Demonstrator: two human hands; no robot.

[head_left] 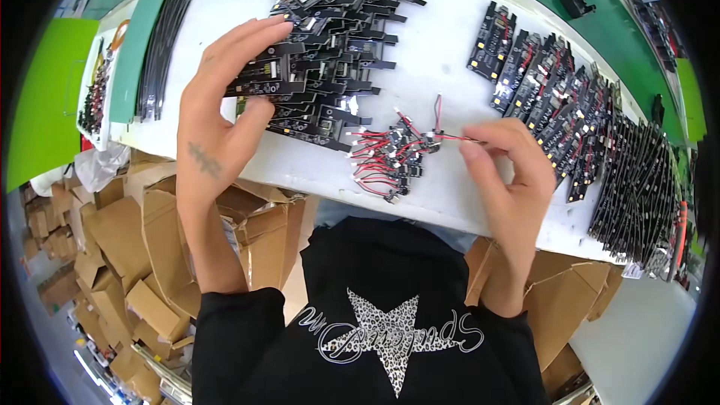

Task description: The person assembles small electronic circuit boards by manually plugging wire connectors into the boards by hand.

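My left hand [217, 101] curves round the left ends of some black circuit boards [264, 71], thumb on the near side and fingers on the far side. These boards lie at the edge of a large overlapping pile of black circuit boards [352, 45]. With thumb and forefinger pinched, my right hand [514, 165] holds a thin red-and-black wire [452, 137]. That wire leads left to a heap of small black parts with red-and-black wires and white plugs [390, 157]. The heap sits on the white tabletop [442, 187] between my hands.
Rows of boards with red wires [540, 82] and a dense stack of thin black strips [637, 180] cover the right side. Long black strips [169, 45] lie on a green board at the left. Open cardboard boxes [187, 232] stand below the table's front edge.
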